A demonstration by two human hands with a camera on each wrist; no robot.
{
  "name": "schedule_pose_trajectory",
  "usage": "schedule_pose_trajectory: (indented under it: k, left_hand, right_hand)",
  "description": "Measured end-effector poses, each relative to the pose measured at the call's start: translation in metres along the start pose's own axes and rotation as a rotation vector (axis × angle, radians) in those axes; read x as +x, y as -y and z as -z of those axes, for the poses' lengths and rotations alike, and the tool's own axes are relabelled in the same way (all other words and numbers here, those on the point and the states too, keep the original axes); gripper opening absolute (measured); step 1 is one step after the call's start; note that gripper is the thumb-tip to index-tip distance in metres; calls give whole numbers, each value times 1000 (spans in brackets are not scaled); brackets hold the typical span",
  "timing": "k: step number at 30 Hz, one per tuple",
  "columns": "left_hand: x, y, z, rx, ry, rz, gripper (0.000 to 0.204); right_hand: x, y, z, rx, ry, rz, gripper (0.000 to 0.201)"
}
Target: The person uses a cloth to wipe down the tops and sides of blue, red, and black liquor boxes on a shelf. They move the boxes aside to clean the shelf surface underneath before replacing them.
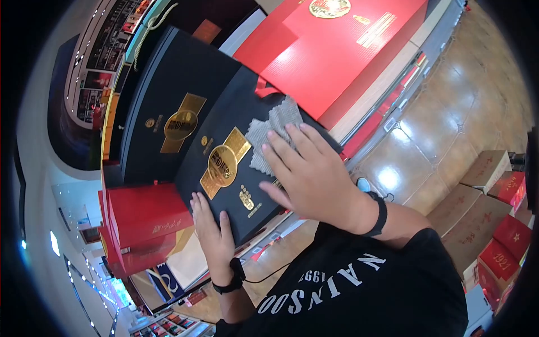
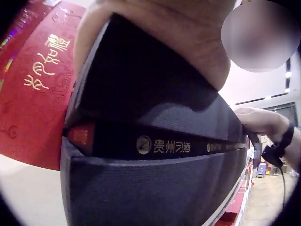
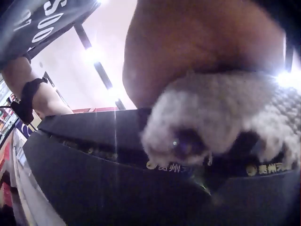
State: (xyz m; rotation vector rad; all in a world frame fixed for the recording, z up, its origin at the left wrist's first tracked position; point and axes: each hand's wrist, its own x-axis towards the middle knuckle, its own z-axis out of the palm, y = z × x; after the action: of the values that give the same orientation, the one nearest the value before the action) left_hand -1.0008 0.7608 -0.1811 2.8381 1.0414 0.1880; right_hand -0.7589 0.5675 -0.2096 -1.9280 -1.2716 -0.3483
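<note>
A black gift box (image 1: 224, 174) with a gold emblem lies tilted over the shelf's boxes. My left hand (image 1: 210, 230) grips its near corner, thumb on the lid; the left wrist view shows the palm (image 2: 188, 33) over the box's (image 2: 155, 108) top edge. My right hand (image 1: 306, 168) presses a grey cloth (image 1: 275, 129) flat on the lid's far half, fingers straight and spread. In the right wrist view the cloth (image 3: 211, 117) bunches under the palm (image 3: 197, 42) on the box (image 3: 117, 179).
A second black box (image 1: 168, 106) with the same emblem lies behind. Large red boxes (image 1: 337, 45) fill the shelf to the right, smaller red ones (image 1: 146, 213) to the left. Brown cartons (image 1: 477, 208) stand on the tiled floor (image 1: 449, 101).
</note>
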Motion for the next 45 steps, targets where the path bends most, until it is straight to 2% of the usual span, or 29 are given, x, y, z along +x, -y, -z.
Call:
schedule_pose_trajectory:
  k: [2, 12, 20, 24, 33, 39, 45]
  left_hand:
    - [0, -1, 0, 3, 1, 3, 73]
    - [1, 1, -1, 31, -8, -3, 74]
    - [0, 3, -2, 23, -4, 12, 76]
    - [0, 2, -1, 39, 11, 24, 78]
    - [-1, 3, 1, 53, 12, -35, 78]
    - [2, -4, 4, 52, 18, 2, 80]
    - [2, -9, 8, 75, 18, 8, 77]
  right_hand:
    - [6, -1, -8, -76, 11, 52, 55]
    - [21, -2, -14, -14, 94, 63, 56]
    - [24, 1, -23, -20, 80, 108, 52]
    - [10, -8, -15, 171, 67, 127, 49]
    - [-20, -1, 21, 190, 82, 123, 48]
    - [-6, -1, 15, 69, 239, 138, 46]
    - [18, 6, 11, 104, 347, 93, 50]
